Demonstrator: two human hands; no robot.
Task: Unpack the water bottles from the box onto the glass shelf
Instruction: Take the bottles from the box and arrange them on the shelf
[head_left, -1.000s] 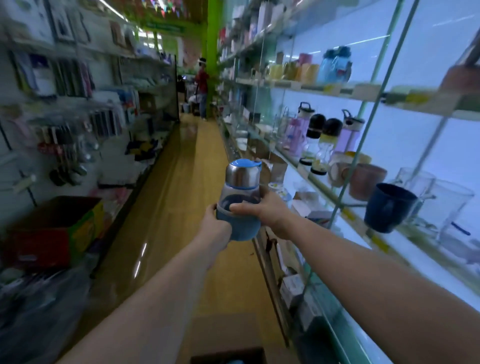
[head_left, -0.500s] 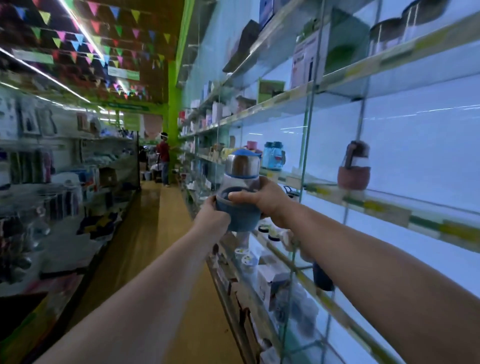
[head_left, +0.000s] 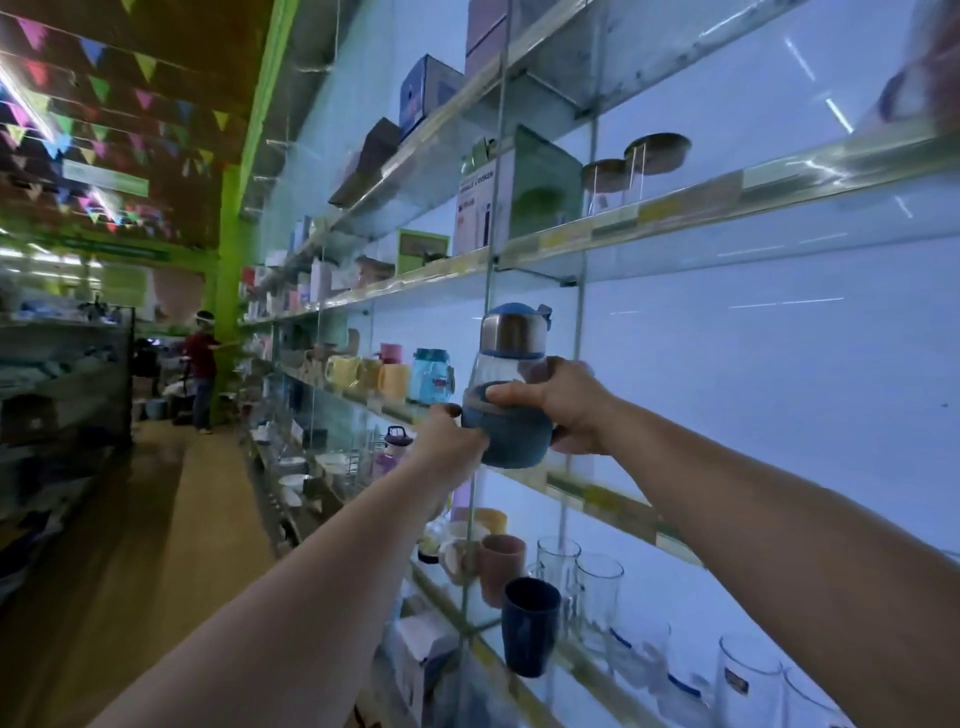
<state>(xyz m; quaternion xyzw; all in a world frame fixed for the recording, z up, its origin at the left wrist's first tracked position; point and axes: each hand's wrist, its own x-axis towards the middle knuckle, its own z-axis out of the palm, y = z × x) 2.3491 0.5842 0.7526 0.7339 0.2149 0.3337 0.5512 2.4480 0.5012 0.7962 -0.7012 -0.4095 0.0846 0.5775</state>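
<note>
Bottle (head_left: 506, 395), clear glass with blue sleeve and steel cap, gripped by both my left hand (head_left: 451, 441) and right hand (head_left: 563, 402), hangs just above the glass shelf (head_left: 613, 501); not yet placed, box out of view.

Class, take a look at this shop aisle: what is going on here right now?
A person is stocking a shop shelf. Both hands, the left hand and the right hand, grip a blue water bottle with a steel collar, held up at the edge of a glass shelf. It is not yet set down. Mugs stand further along.
</note>
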